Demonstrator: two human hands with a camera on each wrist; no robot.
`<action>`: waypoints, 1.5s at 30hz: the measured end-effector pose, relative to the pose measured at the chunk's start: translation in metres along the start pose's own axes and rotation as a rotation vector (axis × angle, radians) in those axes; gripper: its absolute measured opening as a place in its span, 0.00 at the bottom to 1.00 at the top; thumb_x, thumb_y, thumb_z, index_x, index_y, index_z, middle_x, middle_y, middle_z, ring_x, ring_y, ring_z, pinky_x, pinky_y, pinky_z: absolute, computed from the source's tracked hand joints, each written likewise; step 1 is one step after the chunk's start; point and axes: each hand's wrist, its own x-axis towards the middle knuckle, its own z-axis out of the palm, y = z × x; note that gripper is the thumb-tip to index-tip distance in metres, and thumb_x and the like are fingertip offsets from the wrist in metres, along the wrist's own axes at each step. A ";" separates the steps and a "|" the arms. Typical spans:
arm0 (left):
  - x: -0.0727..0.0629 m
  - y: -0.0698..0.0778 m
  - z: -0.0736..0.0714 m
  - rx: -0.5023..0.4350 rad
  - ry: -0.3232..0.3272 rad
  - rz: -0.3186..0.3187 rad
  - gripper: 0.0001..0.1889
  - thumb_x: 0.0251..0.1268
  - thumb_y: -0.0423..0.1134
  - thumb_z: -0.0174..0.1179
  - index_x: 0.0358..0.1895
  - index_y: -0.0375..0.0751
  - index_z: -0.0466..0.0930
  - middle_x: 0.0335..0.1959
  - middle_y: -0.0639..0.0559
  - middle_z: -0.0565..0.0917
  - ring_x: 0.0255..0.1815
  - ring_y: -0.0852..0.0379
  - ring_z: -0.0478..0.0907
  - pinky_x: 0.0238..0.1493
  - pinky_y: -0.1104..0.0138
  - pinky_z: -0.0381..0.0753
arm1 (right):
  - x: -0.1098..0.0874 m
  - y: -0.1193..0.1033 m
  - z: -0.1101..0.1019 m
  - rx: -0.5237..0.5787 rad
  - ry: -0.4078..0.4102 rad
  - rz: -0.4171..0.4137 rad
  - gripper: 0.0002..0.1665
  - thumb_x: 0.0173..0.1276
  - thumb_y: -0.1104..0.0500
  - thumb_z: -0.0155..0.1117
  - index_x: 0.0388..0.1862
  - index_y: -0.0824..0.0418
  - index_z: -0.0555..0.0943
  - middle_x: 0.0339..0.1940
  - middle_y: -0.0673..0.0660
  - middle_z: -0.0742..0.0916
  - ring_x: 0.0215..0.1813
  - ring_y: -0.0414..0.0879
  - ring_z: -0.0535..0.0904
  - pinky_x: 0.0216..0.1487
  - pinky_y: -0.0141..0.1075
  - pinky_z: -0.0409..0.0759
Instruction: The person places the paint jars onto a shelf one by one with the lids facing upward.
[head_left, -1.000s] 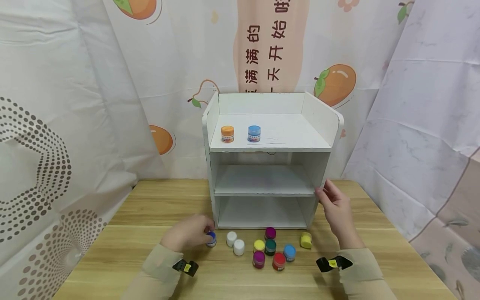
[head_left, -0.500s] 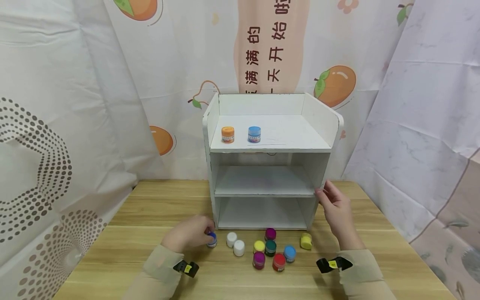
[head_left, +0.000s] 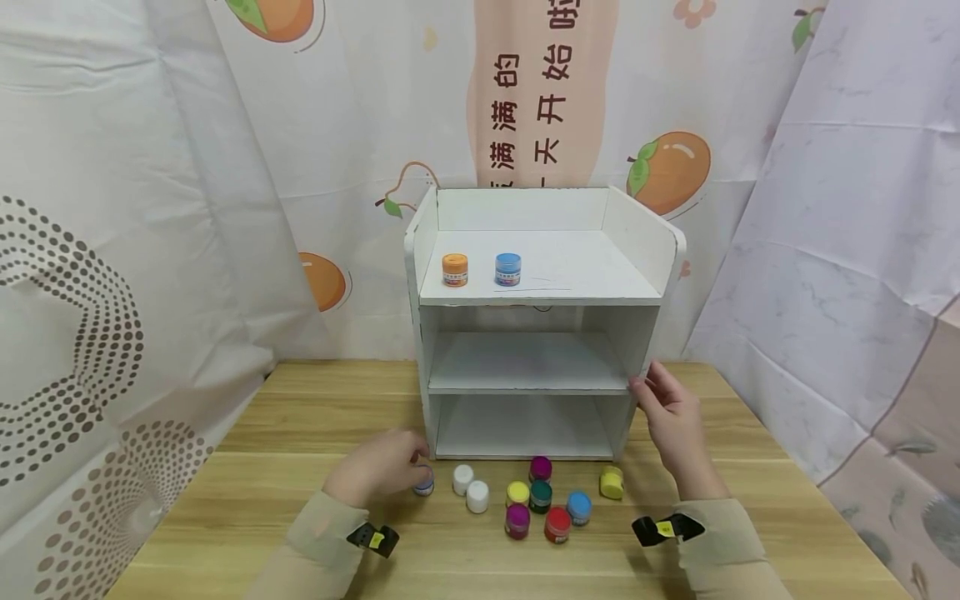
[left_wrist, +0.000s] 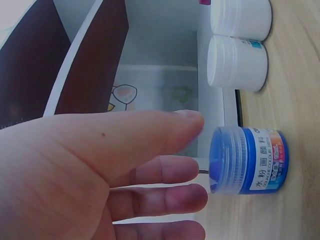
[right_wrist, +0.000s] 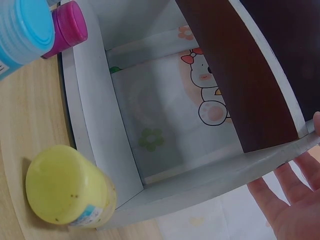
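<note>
My left hand (head_left: 384,464) is just above a blue paint jar (left_wrist: 250,160) that stands on the table at the shelf's front left corner. In the left wrist view, the thumb and several loosely extended fingers are near the clear lid, with a small gap showing. My right hand (head_left: 672,421) grips the right side panel of the white shelf (head_left: 540,298), thumb at the front edge and fingers (right_wrist: 292,187) along the outer side. On the top board stand an orange paint jar (head_left: 455,271) and a light blue paint jar (head_left: 507,270).
Before the shelf are two white jars (head_left: 477,497), a yellow jar (head_left: 517,493), a dark green jar (head_left: 541,497), purple jars (head_left: 517,521), a red jar (head_left: 557,525) and another light blue jar (head_left: 579,507). Another yellow jar (right_wrist: 65,185) lies tipped near the right corner.
Both hands stay almost in place. The left hand hovers over the blue jar as before, with slightly less of the lid showing in the head view.
</note>
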 end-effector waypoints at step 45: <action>-0.009 0.026 -0.020 0.166 0.283 0.191 0.11 0.59 0.46 0.73 0.43 0.50 0.87 0.37 0.62 0.79 0.32 0.62 0.78 0.32 0.70 0.77 | -0.001 0.001 -0.001 -0.022 -0.001 0.007 0.27 0.79 0.59 0.59 0.75 0.60 0.72 0.66 0.60 0.81 0.59 0.33 0.79 0.51 0.26 0.80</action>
